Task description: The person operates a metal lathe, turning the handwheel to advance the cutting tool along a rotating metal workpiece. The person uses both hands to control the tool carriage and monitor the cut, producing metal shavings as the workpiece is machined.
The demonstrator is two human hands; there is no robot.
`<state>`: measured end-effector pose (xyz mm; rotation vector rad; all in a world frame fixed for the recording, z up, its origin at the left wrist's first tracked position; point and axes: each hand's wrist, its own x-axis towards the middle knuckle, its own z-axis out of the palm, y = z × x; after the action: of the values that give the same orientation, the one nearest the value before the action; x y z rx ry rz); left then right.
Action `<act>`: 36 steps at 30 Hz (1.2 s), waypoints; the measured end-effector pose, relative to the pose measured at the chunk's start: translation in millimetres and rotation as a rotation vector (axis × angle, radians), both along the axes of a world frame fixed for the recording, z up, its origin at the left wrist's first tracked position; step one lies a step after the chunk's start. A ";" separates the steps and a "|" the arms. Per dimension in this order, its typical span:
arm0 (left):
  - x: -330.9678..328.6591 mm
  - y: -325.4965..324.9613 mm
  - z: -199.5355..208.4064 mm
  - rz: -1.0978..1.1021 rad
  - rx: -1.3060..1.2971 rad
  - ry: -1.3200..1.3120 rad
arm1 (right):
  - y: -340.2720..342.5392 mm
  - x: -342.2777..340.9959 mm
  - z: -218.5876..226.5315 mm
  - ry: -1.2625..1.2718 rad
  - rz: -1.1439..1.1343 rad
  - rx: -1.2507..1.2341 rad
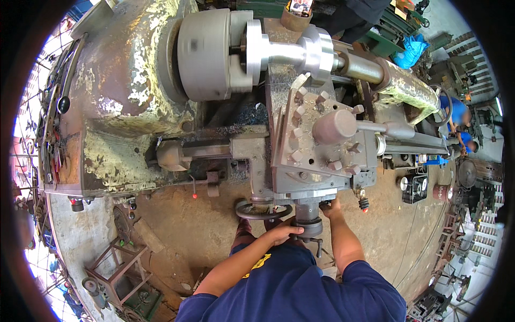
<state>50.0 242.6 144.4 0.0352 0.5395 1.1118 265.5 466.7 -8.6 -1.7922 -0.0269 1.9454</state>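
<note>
A shiny metal workpiece [284, 53] is held between the lathe chuck [206, 56] and the tailstock [365, 68]. In front of it sits the square tool post [306, 145], with several clamping bolts and a round-topped lever [335, 127]. My left hand [283, 232] wraps round the side of the cross-slide handwheel [309, 229], thumb over its rim; a small crank handle [319, 248] hangs from it. My right hand [331, 208] is raised to a dark part under the carriage, right of the handwheel shaft. Its fingers are mostly hidden there.
A larger carriage handwheel [263, 211] is left of my hands. The headstock [131, 64], with peeling paint, carries a black-knobbed lever [64, 102]. A metal frame stand [120, 265] stands lower left. People in blue [458, 112] are at far right; another person [359, 19] stands behind the lathe.
</note>
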 end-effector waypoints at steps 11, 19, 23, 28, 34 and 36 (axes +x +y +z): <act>-0.2 0.1 4.9 -0.011 -0.014 0.039 | -14.4 5.9 16.6 0.055 -0.205 -0.061; -1.2 1.7 9.2 -0.030 -0.033 0.028 | -17.2 6.6 26.7 0.061 -0.260 -0.086; -2.5 1.6 9.3 -0.080 -0.076 0.042 | -18.6 7.5 28.5 0.088 -0.213 -0.078; -2.3 2.6 14.1 -0.105 -0.124 0.043 | -19.3 11.2 29.0 0.093 -0.204 -0.086; -0.6 5.2 25.3 -0.065 -0.115 0.167 | -19.2 13.4 24.6 0.081 -0.201 -0.072; 0.9 5.3 26.2 -0.041 -0.116 0.207 | -18.7 14.0 23.5 0.117 -0.185 -0.078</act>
<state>50.9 247.9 170.6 0.0605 0.7846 1.0406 279.5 448.0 14.9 -1.6614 0.2484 1.9366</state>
